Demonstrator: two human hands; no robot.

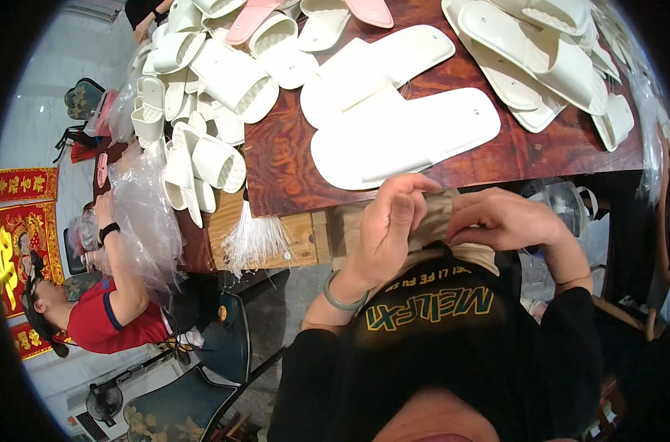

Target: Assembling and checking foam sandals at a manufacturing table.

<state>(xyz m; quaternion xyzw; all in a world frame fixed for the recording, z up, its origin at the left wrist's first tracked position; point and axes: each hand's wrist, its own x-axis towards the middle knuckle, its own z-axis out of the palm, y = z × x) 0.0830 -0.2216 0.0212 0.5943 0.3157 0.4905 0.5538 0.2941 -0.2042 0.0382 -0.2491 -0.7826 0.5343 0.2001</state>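
My left hand (pixel 392 227), with a bangle (pixel 342 295) on its wrist, is raised at the table's near edge. Its fingers are loosely bent and apart, with nothing visible in them. To its right, my right hand (pixel 497 219) hovers over my lap, its fingers curled in a pinch; whatever they may hold is hidden. Just beyond the hands, two white slippers lie side by side on the red-brown table (pixel 283 166). The nearer slipper (pixel 416 140) overlaps the farther slipper (pixel 423 55), and both toes point left. A thin clear strand shows between them.
White slippers (pixel 224 77) are heaped at the left, with a pink slipper (pixel 255 18) on top; more white slippers (pixel 526 55) are stacked at the right. White plastic strands (pixel 255 239) hang over a wooden ledge. A person in red (pixel 121 317) handles clear plastic bags (pixel 143 206) at the left.
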